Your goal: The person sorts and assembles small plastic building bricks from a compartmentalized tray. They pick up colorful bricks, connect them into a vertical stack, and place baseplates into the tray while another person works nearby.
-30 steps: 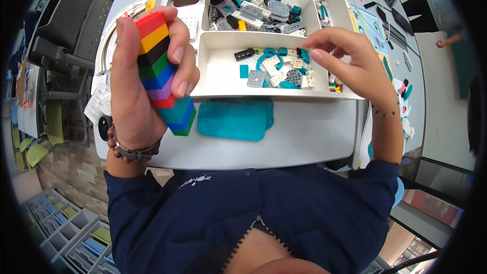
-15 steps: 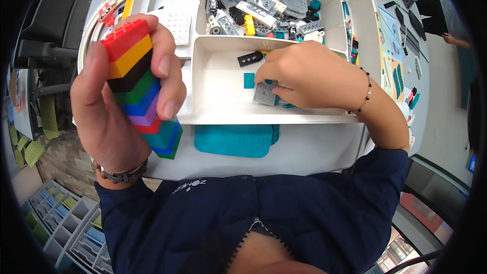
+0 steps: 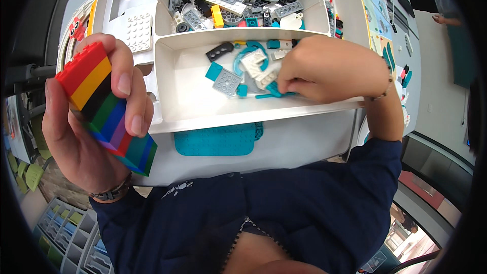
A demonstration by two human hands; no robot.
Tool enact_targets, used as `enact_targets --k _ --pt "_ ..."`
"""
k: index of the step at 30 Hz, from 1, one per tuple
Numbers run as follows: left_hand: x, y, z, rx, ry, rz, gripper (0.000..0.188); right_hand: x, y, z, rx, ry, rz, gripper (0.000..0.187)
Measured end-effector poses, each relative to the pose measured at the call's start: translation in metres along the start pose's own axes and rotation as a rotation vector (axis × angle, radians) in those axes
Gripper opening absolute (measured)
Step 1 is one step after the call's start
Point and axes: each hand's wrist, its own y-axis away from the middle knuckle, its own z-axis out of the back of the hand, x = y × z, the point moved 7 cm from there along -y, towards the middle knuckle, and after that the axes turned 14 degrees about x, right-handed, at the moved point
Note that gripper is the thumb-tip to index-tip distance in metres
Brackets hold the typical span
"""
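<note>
My left hand [image 3: 81, 155] is wrapped round a tilted stack of bricks [image 3: 104, 107] in red, yellow, black, green, blue, purple and teal layers, raised left of the white tray [image 3: 203, 118]. My right hand [image 3: 327, 68] reaches into the tray's near compartment, fingers pinched together beside a teal piece [image 3: 274, 90]; whatever lies between the fingertips is hidden. Left of these fingers are a white angled piece [image 3: 256, 68], a teal ring [image 3: 238, 63] and a grey studded plate [image 3: 227, 82]. A teal tile [image 3: 213, 71] adjoins the plate, and a black beam [image 3: 219, 51] lies farther back.
Mixed grey, white, black and teal parts fill the far compartment, among them a yellow brick [image 3: 217, 16]. Another person's fingers show at its top edge. A teal baseplate [image 3: 215, 139] lies on the table before the tray. A white studded plate [image 3: 139, 32] sits left.
My right hand has moved right within the near compartment, uncovering the grey plate, white piece and teal ring. The plate now lies turned. My left hand and the stack appear lower and farther left.
</note>
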Motion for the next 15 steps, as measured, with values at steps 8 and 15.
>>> enact_targets --k 8,15 --pt "0.001 0.003 -0.001 -0.001 0.002 0.004 0.049 0.001 0.019 0.028 -0.332 -0.115 0.016 0.013" --pt "0.003 0.005 0.002 -0.089 0.022 0.004 0.05 -0.001 0.019 0.029 -0.368 -0.156 0.02 0.016"
